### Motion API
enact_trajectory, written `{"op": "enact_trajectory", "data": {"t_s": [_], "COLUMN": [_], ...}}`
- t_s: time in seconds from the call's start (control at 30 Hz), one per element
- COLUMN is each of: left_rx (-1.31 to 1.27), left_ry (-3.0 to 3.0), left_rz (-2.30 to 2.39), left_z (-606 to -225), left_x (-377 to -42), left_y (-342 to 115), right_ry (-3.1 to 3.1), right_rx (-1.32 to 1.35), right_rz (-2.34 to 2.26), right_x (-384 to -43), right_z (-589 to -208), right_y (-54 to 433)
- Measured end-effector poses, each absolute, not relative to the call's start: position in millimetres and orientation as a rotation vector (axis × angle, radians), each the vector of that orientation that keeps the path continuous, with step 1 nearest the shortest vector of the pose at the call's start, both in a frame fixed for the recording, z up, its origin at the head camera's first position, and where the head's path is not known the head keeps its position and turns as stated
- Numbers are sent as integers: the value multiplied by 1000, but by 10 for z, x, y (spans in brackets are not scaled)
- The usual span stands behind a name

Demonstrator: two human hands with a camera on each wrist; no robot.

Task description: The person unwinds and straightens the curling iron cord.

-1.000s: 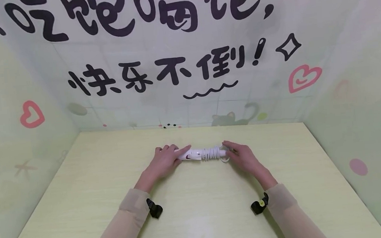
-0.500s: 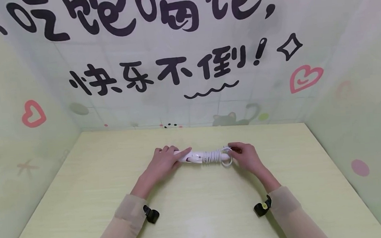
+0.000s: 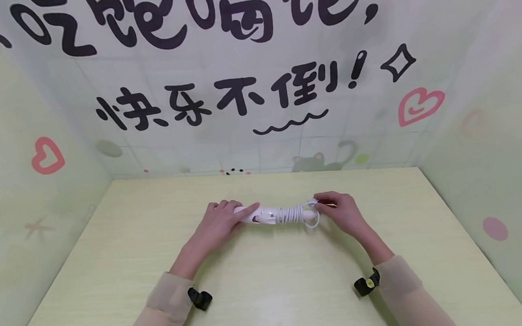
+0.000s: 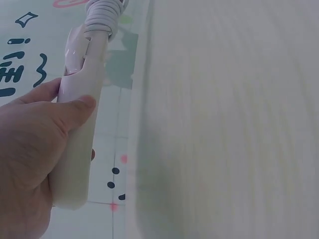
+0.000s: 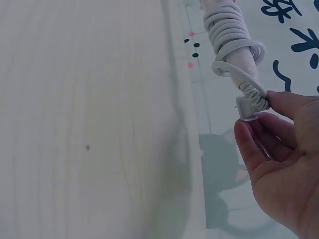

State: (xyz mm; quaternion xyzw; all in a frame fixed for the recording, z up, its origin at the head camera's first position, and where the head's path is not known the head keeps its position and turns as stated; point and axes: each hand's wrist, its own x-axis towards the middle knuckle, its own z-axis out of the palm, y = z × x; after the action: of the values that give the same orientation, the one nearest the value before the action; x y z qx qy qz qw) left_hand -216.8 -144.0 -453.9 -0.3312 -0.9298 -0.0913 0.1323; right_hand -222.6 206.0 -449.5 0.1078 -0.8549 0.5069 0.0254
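Note:
A white curling iron (image 3: 266, 215) is held level above the back part of the table, its grey-white cord (image 3: 289, 215) wound in several turns round the barrel. My left hand (image 3: 216, 224) grips the handle, thumb laid along it, as the left wrist view shows beside the clamp lever (image 4: 76, 50). At the other end my right hand (image 3: 345, 212) pinches the cord's ribbed end and pale plug (image 5: 246, 108) between thumb and fingers. One loose loop of cord (image 5: 227, 68) hangs round the barrel near its tip.
The pale wooden table (image 3: 270, 285) meets a back wall (image 3: 196, 153) printed with black characters and hearts. Side walls (image 3: 486, 165) stand at left and right. A black wrist camera (image 3: 201, 298) sits on each forearm.
My right hand has moved slightly right, away from the barrel, drawing the cord's end outward and loosening the end loop. My left hand keeps its grip, shifted slightly left.

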Motion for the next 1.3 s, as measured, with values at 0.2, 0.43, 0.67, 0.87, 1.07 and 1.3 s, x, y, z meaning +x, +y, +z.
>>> {"op": "enact_trajectory", "data": {"t_s": [0.2, 0.43, 0.67, 0.87, 1.07, 1.3], "left_rx": [-975, -977, -990, -1016, -1063, -1116], "left_ry": [-2643, -2628, -2646, -2660, -2645, -2628], "left_rz": [-242, -226, -235, -306, -353, -463], "left_z": [-4451, -4372, -4336, -4381, -4388, -4375], "left_x": [-2140, -2125, -2155, -2135, -2175, -2167], "left_y": [-1436, -1410, -1412, -1439, -1463, -1492], "right_ry": [-2637, -2669, -2626, -2610, -2603, -2592], "right_rx": [265, 191, 161, 167, 128, 91], "right_rz": [1578, 1489, 1564, 1611, 1700, 1763], "right_x": [-2204, -2215, -2215, -2197, -2197, -2186], "right_z": [-4449, -4400, -4368, -4367, -4352, -4341], "right_y": [2041, 2008, 1988, 1984, 2015, 2029]}}
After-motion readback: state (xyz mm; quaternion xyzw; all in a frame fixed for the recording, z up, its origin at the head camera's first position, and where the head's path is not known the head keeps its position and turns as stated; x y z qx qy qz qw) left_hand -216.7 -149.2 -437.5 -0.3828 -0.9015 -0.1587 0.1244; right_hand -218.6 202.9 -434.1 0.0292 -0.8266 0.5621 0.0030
